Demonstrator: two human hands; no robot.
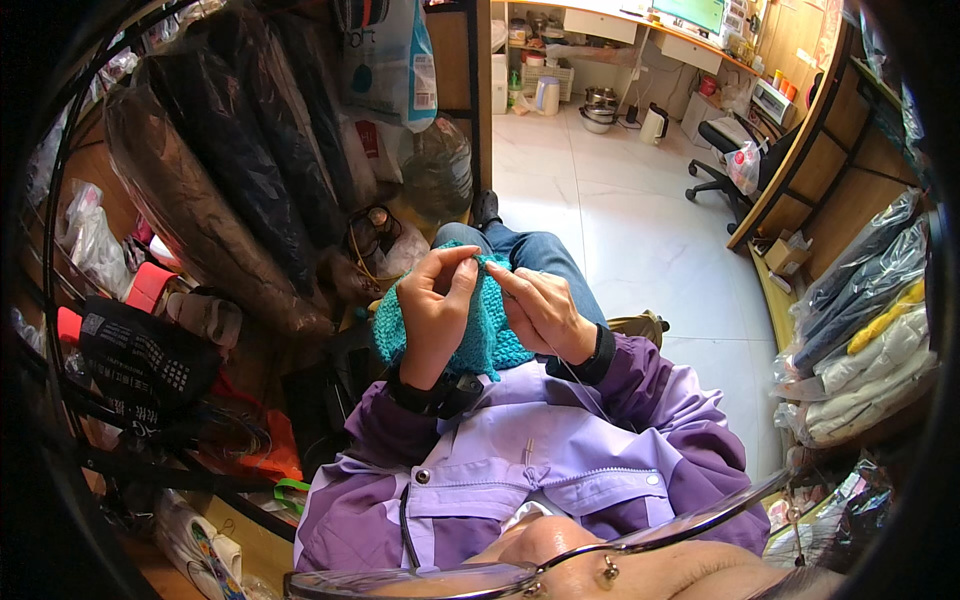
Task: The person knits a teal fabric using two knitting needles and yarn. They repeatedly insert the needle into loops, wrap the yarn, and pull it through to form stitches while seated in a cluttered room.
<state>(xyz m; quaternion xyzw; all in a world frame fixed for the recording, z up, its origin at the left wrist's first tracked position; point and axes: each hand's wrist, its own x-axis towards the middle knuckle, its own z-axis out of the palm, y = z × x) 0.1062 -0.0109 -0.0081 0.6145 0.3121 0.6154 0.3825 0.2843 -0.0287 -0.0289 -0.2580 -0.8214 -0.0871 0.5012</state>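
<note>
A teal knitted piece (491, 319) lies over my lap, its top edge raised between my hands. My left hand (439, 304) pinches that edge between thumb and fingers. Close beside it, my right hand (544, 307) grips the same edge, index finger pointing toward the left fingertips. A thin pale strand (577, 379) hangs below my right hand and runs down over the jacket. Whether a needle or hook sits between the fingers is too small to tell. Dark bands circle both wrists.
Garments in clear plastic covers (225, 150) hang at left, above a black printed bag (142, 360). More wrapped clothes (862, 322) hang at right. Beyond my knees are a wheeled office chair (739, 154), an electric kettle (654, 124), stacked metal pots (598, 109) and a desk (600, 11).
</note>
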